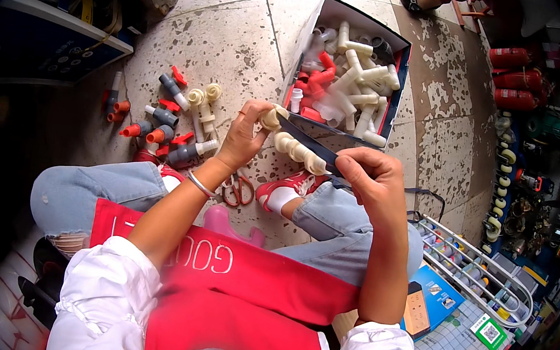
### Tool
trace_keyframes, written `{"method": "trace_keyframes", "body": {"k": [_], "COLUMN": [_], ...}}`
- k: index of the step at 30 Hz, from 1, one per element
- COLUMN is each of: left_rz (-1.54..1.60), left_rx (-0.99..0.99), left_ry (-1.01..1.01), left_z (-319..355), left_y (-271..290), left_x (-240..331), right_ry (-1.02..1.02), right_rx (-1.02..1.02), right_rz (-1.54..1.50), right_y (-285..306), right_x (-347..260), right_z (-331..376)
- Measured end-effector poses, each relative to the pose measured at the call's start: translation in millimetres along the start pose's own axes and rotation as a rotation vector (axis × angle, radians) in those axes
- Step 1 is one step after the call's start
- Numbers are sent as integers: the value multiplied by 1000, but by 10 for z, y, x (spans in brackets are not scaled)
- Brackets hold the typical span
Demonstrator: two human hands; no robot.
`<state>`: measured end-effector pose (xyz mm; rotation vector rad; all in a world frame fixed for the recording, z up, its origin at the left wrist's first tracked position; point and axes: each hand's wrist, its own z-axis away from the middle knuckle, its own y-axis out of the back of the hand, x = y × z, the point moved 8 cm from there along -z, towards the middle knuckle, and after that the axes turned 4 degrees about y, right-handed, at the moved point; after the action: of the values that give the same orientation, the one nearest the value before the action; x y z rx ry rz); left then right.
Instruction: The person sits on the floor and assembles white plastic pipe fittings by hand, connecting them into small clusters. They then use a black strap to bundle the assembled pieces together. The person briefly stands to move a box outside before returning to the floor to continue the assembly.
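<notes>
Over lap, left hand (pixel 246 134) clamped on cream plastic pipe-fitting assembly (pixel 294 148), steadying it; right hand (pixel 369 177) pinched on dark flat blade (pixel 310 142) laid against fittings (scraping, seemingly). Open box of white and red fittings (pixel 347 77) just beyond; grey-and-orange valves (pixel 166 119) loose on speckled stone floor (pixel 242 34); red-handled scissors (pixel 241 189) by shoe.

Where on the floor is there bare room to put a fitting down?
Bare tile lies beyond the loose fittings, left of the cardboard box, and also right of the box toward the red cylinders. It is crowded between the left hand, the scissors and the red shoe.
</notes>
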<state>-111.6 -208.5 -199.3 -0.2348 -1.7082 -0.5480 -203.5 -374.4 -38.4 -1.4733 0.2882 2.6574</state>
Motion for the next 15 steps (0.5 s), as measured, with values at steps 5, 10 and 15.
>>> {"method": "trace_keyframes", "body": {"k": [5,10,15], "left_rz": [37,64,70], "left_rx": [41,39,39], "left_ry": [-6,-3,31], "left_z": [181,263,304], "left_y": [38,86,111], "left_x": [202,212,148], "right_ry": [99,86,109], "right_rx": [19,-4,10], "right_rz": [-25,-48,-55], "right_y": [-87,-69,-35], "right_x": [-8,37,59], "right_z": [57,107,121]}}
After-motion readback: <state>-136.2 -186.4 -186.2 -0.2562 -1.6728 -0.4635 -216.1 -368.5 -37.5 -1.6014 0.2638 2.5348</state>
